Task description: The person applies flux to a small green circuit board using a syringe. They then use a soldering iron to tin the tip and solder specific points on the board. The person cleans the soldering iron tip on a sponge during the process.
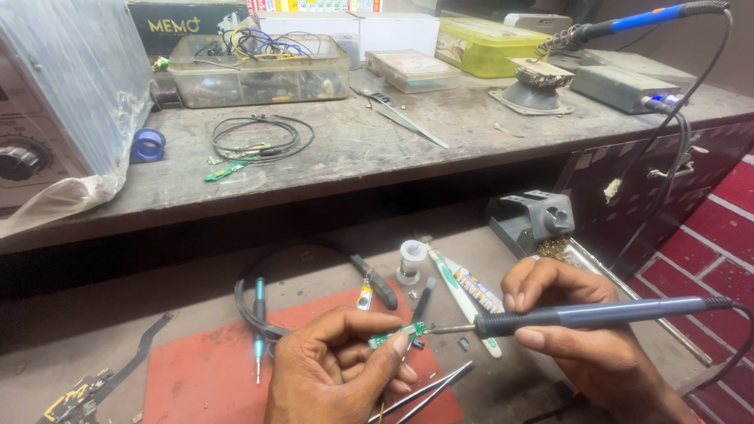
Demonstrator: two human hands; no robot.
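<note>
Below, two hands work: left (338, 369) pinches one green circuit board (398, 334), right (581, 330) grips one soldering iron (597, 316).

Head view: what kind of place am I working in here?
Probably a small electronics repair bench: a soldering iron in the right hand, a small green circuit board in the left hand, a wire-filled clear box.

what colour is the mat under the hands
Red, a mat on the lower bench, seen in the head view.

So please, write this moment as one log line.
left hand: holds green circuit board | right hand: holds soldering iron | tip at board | over red mat
</note>
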